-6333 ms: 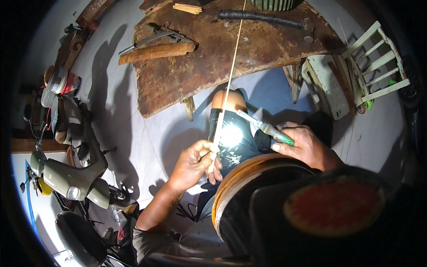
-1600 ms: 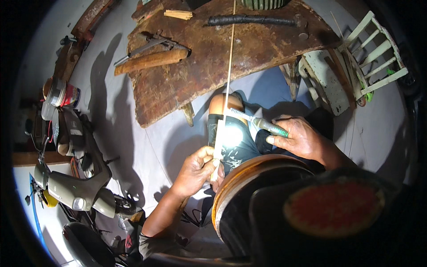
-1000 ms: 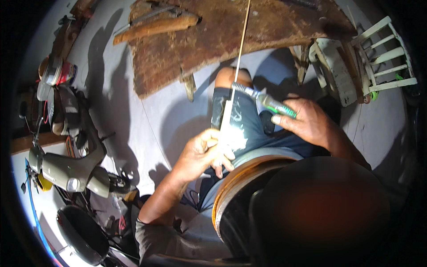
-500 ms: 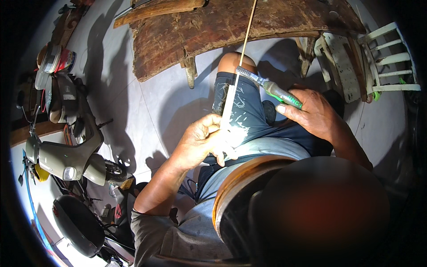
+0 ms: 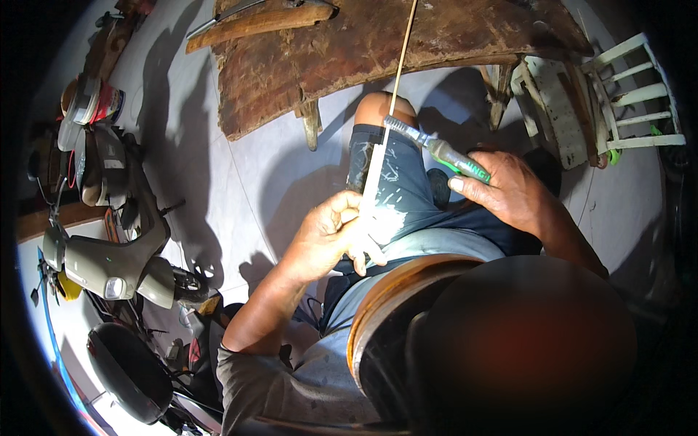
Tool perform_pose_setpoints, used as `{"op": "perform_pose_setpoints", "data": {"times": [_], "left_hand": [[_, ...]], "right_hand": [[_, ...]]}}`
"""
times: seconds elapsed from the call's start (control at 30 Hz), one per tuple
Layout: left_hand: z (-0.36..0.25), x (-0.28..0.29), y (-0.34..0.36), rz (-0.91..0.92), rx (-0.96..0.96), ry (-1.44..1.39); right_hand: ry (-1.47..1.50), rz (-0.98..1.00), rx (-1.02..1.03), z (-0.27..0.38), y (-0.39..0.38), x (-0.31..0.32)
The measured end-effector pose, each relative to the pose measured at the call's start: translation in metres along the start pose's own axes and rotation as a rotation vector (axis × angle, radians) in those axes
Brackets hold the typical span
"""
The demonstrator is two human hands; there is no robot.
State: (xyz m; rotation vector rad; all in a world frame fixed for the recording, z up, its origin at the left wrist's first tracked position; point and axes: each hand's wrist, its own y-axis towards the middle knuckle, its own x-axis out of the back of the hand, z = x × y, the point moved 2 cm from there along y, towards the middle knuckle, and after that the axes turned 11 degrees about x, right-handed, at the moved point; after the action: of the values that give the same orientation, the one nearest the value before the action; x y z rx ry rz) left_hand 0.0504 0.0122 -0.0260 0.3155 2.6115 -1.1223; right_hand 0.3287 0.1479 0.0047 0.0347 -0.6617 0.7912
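My left hand (image 5: 338, 232) is closed around the lower end of a pale wooden strip (image 5: 374, 171). Glare washes out its fingertips. A thinner light stick (image 5: 403, 54) continues from the strip up over the bench; I cannot tell if they are one piece. My right hand (image 5: 505, 185) grips the green and grey handle of a hand tool (image 5: 462, 161). Its narrow, ridged metal head touches or crosses the stick just above the wide part. Beneath lies my thigh in dark shorts (image 5: 407, 182), scattered with whitish shavings or marks.
A rough, low wooden bench (image 5: 291, 65) stands ahead, bearing a long piece of wood (image 5: 258, 27). At the far right is a white slatted chair (image 5: 643, 94). A beige scooter (image 5: 102, 258) stands left, with a tub (image 5: 105, 102) beyond it.
The tool in my right hand has shifted slightly down along the stick, toward my left hand. My left hand keeps its hold with little movement.
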Motion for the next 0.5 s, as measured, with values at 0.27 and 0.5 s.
{"op": "perform_pose_setpoints", "data": {"times": [0.27, 0.5], "left_hand": [[0.0035, -0.0046, -0.0039, -0.067, -0.029, 0.094], [-0.0002, -0.0011, -0.0074, -0.047, 0.002, 0.089]], "right_hand": [[0.078, 0.024, 0.216, 0.0097, 0.0043, -0.0058], [0.095, 0.089, 0.167, 0.0096, 0.0046, -0.008]]}}
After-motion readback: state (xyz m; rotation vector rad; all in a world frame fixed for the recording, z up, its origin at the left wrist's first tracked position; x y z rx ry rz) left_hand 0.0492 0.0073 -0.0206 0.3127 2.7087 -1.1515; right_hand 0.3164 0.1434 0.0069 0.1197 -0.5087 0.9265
